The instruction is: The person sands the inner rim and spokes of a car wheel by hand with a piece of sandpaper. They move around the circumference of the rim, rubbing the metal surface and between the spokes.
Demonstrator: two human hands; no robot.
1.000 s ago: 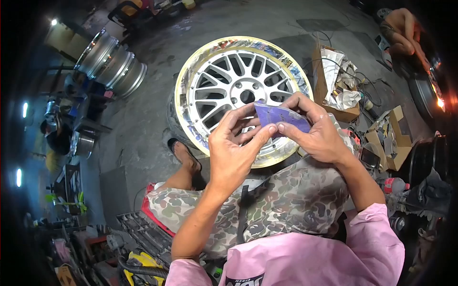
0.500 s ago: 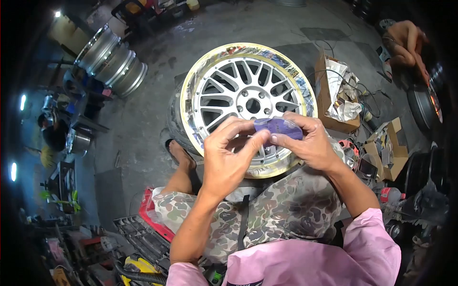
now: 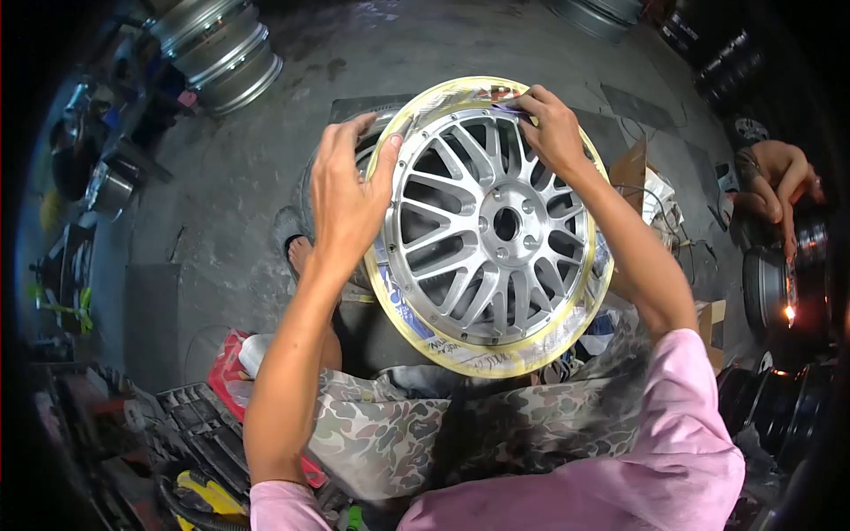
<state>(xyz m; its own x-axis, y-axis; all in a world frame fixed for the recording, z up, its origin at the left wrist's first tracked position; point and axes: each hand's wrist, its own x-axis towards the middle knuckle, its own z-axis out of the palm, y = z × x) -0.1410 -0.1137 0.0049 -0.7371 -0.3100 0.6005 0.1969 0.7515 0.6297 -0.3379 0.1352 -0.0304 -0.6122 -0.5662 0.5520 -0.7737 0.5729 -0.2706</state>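
A silver multi-spoke wheel rim (image 3: 434, 181) stands tilted toward me, its lip covered with printed paper and yellow masking tape. My left hand (image 3: 350, 186) grips the upper left edge, thumb on the taped lip and fingers around the outside. At the top of the rim, my right hand (image 3: 553, 133) presses a purple sanding sheet (image 3: 506, 109) against the inner edge, beside the taped paper. Most of the sheet is hidden under my fingers. Behind the rim's left side, a dark tire (image 3: 310, 177) shows in part.
Stacked silver rims (image 3: 235, 66) stand at the upper left. A cardboard box (image 3: 629, 168) with paper is right of the wheel. Farther right, a person (image 3: 775, 181) crouches by a tire (image 3: 763, 288) near a bright orange glow. A red and black case (image 3: 232, 376) lies at lower left.
My hands have parted from the purple sheet they both held. The left now grips the rim's edge; the right has carried the sheet to the top. The rim appears more tilted.
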